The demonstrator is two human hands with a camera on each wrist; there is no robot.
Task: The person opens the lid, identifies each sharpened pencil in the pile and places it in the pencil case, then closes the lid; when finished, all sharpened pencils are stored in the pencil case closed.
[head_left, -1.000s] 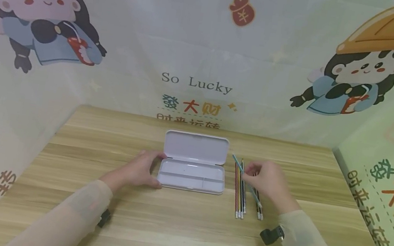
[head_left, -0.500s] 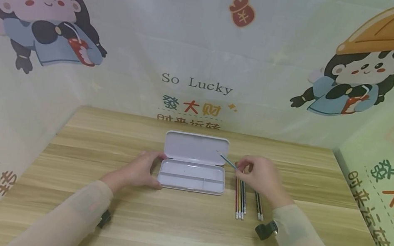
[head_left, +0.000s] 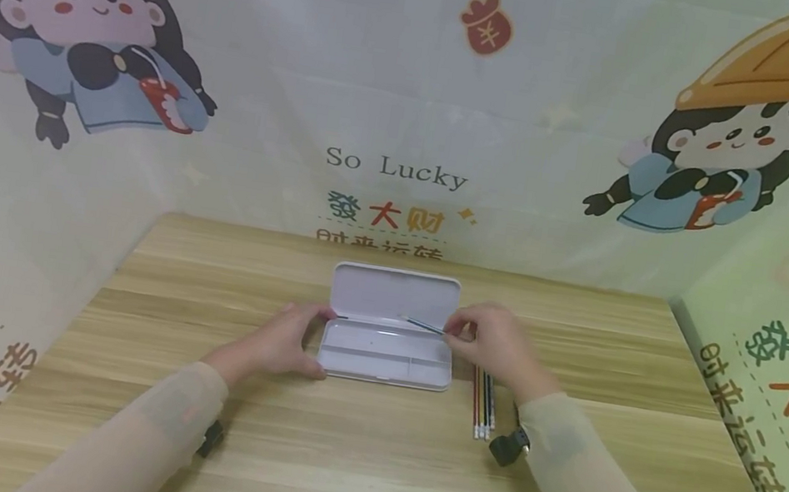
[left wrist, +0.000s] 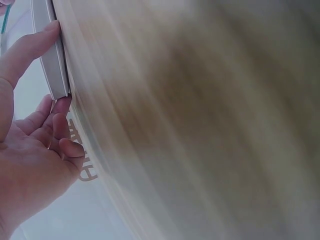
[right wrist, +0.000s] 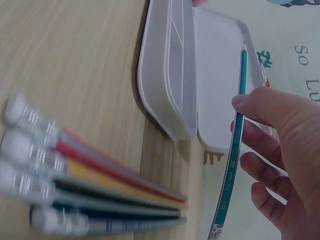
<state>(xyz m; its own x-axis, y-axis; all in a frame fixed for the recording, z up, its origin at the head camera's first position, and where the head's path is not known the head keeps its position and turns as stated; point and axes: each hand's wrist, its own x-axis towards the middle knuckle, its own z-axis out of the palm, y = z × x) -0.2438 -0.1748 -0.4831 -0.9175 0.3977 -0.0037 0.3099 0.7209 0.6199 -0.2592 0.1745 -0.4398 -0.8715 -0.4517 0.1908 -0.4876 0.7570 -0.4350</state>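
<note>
At the right end of a white pencil case (head_left: 346,374), the right hand (head_left: 490,342) has its grip pinching a green pencil (right wrist: 229,175) between thumb and fingertips. The pencil is held across the case's hinge line, its sharpened tip pointing toward the case's left end. At that left end, the left hand (head_left: 281,339) grasps the case, thumb on the near corner and fingers at the hinge side. The lid (head_left: 388,294) stands raised behind the tray (head_left: 376,378), which has one long rear compartment (head_left: 359,335) and two in front. Just to the right of the case, a bunch of pencils (right wrist: 115,175), red, yellow and dark ones among them, lies on the wood-grain desk (head_left: 363,469), white erasers (right wrist: 16,145) toward the person. Behind the case hangs a pale backdrop (head_left: 268,119) printed with cartoon figures (head_left: 708,193) and the words "So Lucky".
</note>
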